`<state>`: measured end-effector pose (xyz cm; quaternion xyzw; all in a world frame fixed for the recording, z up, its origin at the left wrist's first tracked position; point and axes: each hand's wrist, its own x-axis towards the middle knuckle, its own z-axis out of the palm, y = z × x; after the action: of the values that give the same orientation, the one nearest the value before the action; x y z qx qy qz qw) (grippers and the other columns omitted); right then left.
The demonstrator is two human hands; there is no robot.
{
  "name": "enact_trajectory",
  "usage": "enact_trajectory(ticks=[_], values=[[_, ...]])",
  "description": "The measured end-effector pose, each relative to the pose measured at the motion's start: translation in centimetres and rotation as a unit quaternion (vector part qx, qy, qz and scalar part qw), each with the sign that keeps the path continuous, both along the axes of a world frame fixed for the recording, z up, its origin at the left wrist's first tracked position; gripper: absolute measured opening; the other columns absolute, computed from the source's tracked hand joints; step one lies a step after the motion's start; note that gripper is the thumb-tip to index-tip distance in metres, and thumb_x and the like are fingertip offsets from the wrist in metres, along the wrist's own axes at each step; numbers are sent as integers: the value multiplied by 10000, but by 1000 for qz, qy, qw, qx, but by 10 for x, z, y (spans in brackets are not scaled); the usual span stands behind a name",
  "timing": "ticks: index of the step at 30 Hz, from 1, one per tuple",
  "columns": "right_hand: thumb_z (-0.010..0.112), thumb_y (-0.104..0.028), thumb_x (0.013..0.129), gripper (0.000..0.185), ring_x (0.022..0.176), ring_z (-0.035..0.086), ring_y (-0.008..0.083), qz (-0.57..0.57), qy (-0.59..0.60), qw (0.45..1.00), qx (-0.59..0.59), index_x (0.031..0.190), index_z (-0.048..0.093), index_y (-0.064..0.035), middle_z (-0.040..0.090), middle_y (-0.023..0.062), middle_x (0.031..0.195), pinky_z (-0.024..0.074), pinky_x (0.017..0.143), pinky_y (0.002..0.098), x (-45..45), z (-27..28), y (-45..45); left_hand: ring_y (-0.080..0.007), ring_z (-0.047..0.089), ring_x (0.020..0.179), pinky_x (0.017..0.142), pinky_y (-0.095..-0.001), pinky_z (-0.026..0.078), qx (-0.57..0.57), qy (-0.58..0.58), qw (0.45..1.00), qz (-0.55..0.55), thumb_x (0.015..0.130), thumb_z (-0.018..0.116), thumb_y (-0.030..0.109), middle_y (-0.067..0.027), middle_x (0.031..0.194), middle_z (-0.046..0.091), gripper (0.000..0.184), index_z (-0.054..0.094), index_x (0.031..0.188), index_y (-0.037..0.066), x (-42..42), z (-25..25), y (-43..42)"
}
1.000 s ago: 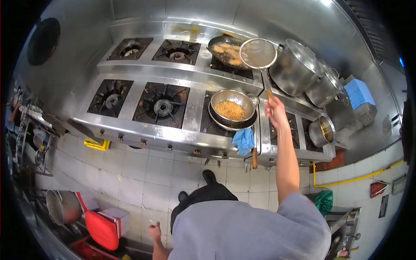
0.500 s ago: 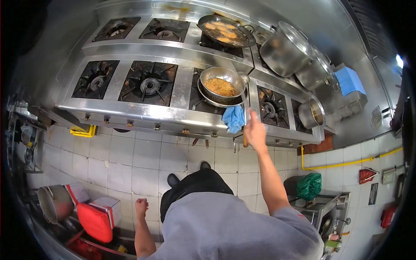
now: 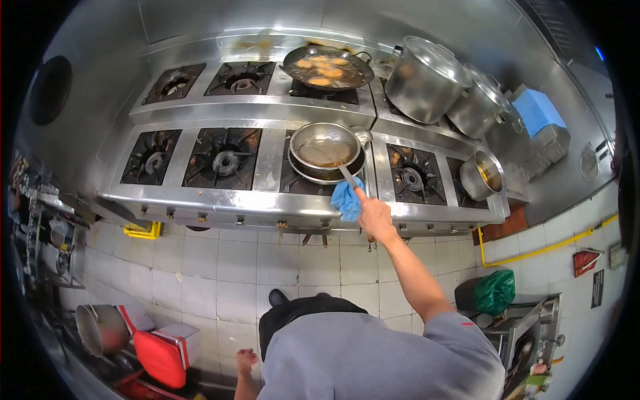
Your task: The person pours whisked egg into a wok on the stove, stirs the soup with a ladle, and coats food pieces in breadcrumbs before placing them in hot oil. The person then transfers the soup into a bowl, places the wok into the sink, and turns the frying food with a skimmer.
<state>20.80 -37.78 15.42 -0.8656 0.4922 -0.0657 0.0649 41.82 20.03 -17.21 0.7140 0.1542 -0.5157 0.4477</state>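
Note:
My right hand [image 3: 375,217] is closed around the handle of a wide, round metal strainer [image 3: 325,148]. Its head lies over the metal bowl on the front burner, hiding most of what is inside. Beneath sits a wider dark pan [image 3: 327,179]. A blue cloth [image 3: 347,200] hangs at the stove's front edge, right beside my right hand and seemingly touching it. The rounded metal head of another utensil [image 3: 362,135] rests at the bowl's right side. Low down by my body, my left hand [image 3: 247,361] holds nothing, its fingers loosely bent and apart.
Food fries in oil in a black wok [image 3: 328,69] on the back burner. Large lidded pots [image 3: 427,83] stand at the back right, and a smaller pot [image 3: 483,176] at the front right. Behind me on the left are a red chair-like object [image 3: 160,359] and a large pot [image 3: 101,330].
My right hand has moved left towards the blue cloth. The strainer's round head now covers the golden bits seen earlier in the bowl. My left hand has loosened from a fist, and the view has shifted.

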Motion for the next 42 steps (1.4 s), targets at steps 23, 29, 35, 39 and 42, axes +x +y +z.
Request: enact_trajectory(ticks=[23,29,35,39,42], values=[[475,-89,907,94,559,443,73,-87,-659,230,710,907,452,2,489,70,766,369,406,154,14,0,-41,-225,590,1026,896,-314,458,-72,-59,947,-307,868,585,172,-153,1072,625,387,513,1218,21,-130,112,-78],[450,-85,911,130,551,378,37,-22,-628,330,705,1028,445,-29,444,21,766,257,376,150,-32,20,-42,-83,392,509,475,-261,324,16,-183,976,-118,752,716,225,3,526,492,268,591,623,26,-101,122,-97],[462,-94,906,289,515,355,34,-81,-653,538,527,1188,401,-93,472,16,772,220,362,164,-56,39,14,-88,486,587,529,-247,402,-157,-172,951,-201,784,710,242,-17,684,584,248,613,816,16,-39,138,-236],[472,-112,914,449,459,319,28,-138,-648,591,461,1326,296,-99,472,10,741,195,346,175,-68,40,33,-115,556,778,617,-270,468,-263,-216,902,-264,799,692,326,-27,892,599,356,601,1008,53,4,168,-392],[487,-143,926,485,440,306,25,-173,-646,605,431,1361,273,-123,470,6,735,188,344,175,-76,49,39,-163,550,852,683,-324,479,-316,-135,919,-195,768,704,400,-73,986,596,546,539,1111,7,22,215,-506]])
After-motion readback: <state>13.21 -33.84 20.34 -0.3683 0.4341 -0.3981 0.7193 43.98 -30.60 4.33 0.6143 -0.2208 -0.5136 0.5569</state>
